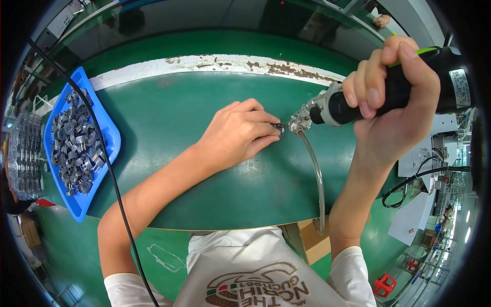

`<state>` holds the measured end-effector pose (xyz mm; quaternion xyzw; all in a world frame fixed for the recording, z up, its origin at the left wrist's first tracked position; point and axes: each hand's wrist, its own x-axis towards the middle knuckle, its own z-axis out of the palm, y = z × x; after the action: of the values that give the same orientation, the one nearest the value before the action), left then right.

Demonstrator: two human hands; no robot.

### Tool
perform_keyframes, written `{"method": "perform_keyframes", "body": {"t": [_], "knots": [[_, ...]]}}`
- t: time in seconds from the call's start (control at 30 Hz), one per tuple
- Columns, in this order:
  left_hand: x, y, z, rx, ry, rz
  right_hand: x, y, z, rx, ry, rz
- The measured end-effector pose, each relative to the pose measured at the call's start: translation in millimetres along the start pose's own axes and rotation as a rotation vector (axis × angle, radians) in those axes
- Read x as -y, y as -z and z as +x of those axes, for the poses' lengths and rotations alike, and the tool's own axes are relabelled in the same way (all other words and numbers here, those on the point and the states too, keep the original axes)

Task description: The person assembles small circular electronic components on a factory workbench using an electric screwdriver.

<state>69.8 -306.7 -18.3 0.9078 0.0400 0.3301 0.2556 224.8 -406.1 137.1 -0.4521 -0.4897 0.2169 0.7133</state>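
Observation:
My left hand [236,132] rests on the green worktop [199,197] with its thumb and fingers pinching a small dark part with a shiny metal edge [279,129]; most of that part is hidden by the fingers. Wrapped around the black body of a powered screwdriver [335,108] is my right hand [396,84]. The driver lies tilted, its metal head [300,121] pointing left and down at the small part. Whether tip and part touch, I cannot tell. A clear hose [318,176] hangs from the metal head and curves toward me.
A blue tray [113,134] heaped with small grey and metal parts [76,143] stands at the left. Beyond it are stacked clear plastic trays [25,156]. A black cable [110,171] crosses the left side. Below the table edge sits a cardboard box [309,245].

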Motion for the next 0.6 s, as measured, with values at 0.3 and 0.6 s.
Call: {"method": "perform_keyframes", "body": {"t": [0.3, 0.6], "knots": [[-0.4, -0.5, 0.1, 0.006, 0.000, -0.006, -1.9, -1.9, 0.0, -0.017, 0.005, -0.020], [0.1, -1.0, -0.3, -0.006, -0.006, -0.007, -6.2, -3.3, 2.9, -0.033, -0.014, -0.015]]}}
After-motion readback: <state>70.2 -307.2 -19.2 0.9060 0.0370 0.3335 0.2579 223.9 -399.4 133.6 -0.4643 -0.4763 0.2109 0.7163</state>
